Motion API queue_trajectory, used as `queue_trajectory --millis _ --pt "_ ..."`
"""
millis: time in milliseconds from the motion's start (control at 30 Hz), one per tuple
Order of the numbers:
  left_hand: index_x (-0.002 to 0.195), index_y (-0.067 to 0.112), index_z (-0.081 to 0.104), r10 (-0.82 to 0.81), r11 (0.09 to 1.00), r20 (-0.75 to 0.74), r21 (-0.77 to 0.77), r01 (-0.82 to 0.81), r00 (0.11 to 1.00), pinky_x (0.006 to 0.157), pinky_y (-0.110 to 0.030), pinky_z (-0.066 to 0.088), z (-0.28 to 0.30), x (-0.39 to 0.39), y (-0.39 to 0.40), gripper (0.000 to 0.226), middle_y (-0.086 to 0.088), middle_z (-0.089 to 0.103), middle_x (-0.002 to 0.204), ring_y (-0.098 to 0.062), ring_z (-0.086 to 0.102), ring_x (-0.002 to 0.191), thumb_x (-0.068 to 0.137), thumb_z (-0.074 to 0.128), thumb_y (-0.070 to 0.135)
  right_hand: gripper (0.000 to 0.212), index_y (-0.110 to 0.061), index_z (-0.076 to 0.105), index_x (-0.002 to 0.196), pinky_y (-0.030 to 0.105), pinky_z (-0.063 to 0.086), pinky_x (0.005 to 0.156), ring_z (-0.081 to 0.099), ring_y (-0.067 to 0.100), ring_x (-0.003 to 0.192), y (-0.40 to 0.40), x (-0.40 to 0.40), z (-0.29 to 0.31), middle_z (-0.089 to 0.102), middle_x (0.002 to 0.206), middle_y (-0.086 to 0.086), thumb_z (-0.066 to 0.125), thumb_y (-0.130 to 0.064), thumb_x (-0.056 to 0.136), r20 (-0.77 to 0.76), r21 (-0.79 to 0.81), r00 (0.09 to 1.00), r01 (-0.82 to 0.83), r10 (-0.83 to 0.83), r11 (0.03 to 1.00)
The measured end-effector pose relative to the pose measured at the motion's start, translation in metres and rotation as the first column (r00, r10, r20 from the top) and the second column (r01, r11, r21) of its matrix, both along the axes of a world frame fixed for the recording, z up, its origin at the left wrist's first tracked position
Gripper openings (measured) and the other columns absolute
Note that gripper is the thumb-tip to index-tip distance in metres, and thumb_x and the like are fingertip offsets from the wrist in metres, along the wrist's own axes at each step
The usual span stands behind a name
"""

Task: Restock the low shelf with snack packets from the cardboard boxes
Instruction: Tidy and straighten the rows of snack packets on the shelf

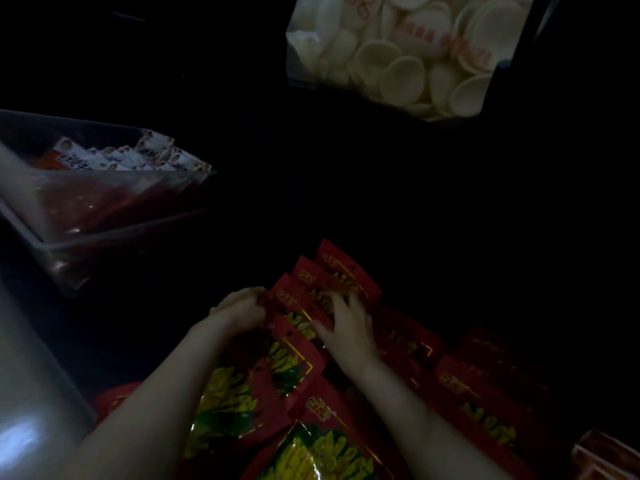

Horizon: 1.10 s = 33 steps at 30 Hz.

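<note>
Red snack packets [332, 275] with yellow print lie in an overlapping row on a dark low shelf, low in the middle of the view. My left hand [240, 308] curls round the left edges of the upper packets. My right hand [346, 323] lies on top of them with fingers spread and pressing down. More of the same red packets [485, 403] lie to the right, and others [242, 400] lie under my forearms. No cardboard box shows plainly in the dim light.
A clear plastic bin [114, 233] of small white and red packets stands at the left. A clear bag of pale round crackers [408, 57] sits at the top right. A grey upright surface [31, 375] runs down the left edge. Elsewhere is darkness.
</note>
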<state>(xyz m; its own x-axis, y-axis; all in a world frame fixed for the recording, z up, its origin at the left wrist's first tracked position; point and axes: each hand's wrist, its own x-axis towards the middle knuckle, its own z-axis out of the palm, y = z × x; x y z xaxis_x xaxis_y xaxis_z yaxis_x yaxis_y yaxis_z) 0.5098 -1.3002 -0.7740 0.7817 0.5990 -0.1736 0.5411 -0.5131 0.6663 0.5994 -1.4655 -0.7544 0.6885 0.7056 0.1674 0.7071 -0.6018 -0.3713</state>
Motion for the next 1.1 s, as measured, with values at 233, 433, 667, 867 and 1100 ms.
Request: queue_trajectory --millis 233,433,667,867,1100 --pt "0.128 0.027 0.038 -0.07 0.996 0.076 -0.049 0.073 0.995 0.081 -0.026 0.045 -0.005 -0.016 0.001 0.049 -0.007 0.056 0.12 -0.02 0.056 0.104 0.087 0.062 0.016 0.055 -0.017 0.042 0.137 0.03 0.044 0.1 0.054 0.024 0.118 0.001 -0.005 0.001 0.054 0.129 0.009 0.051 0.004 0.087 -0.332 0.096 0.943 0.002 0.03 0.995" --pt "0.106 0.02 0.056 0.045 0.984 -0.029 -0.173 -0.049 0.999 0.08 -0.024 0.046 -0.018 -0.032 0.008 0.024 -0.007 0.061 0.114 -0.019 0.058 0.101 0.085 0.067 0.027 0.03 -0.013 0.057 0.119 0.04 0.033 0.1 0.04 0.028 0.123 0.0 -0.03 0.006 0.046 0.128 0.009 0.055 -0.026 0.092 0.235 -0.003 0.962 -0.144 0.14 0.99" --pt "0.1 0.013 0.058 0.074 0.971 0.028 -0.228 -0.065 0.997 0.077 -0.027 0.047 -0.03 -0.053 0.007 0.018 -0.007 0.061 0.097 -0.017 0.057 0.085 0.089 0.061 0.027 0.052 -0.018 0.049 0.125 0.04 0.034 0.103 0.051 0.021 0.112 0.015 -0.066 -0.021 0.061 0.094 -0.005 0.07 -0.032 0.08 -0.387 -0.153 0.916 -0.175 0.104 0.973" --pt "0.144 0.018 0.028 0.01 0.966 -0.004 -0.258 -0.01 1.0 0.096 -0.026 0.042 -0.036 -0.078 0.007 0.077 -0.008 0.045 0.135 -0.016 0.048 0.114 0.082 0.07 0.031 0.044 -0.02 0.042 0.131 0.036 0.029 0.103 0.043 0.028 0.125 0.026 -0.054 -0.013 0.057 0.124 0.008 0.056 -0.014 0.09 -0.256 -0.028 0.966 0.022 -0.028 0.999" --pt "0.145 0.045 -0.001 -0.092 0.981 -0.036 -0.173 0.084 0.995 0.111 -0.046 0.033 -0.051 -0.109 -0.01 0.127 -0.007 0.026 0.146 -0.027 0.03 0.135 0.048 0.077 0.067 0.048 -0.018 0.035 0.137 0.041 0.027 0.105 0.03 0.028 0.131 0.029 -0.068 -0.011 0.039 0.139 0.01 0.05 -0.009 0.092 0.089 -0.113 0.992 -0.085 0.095 0.99"
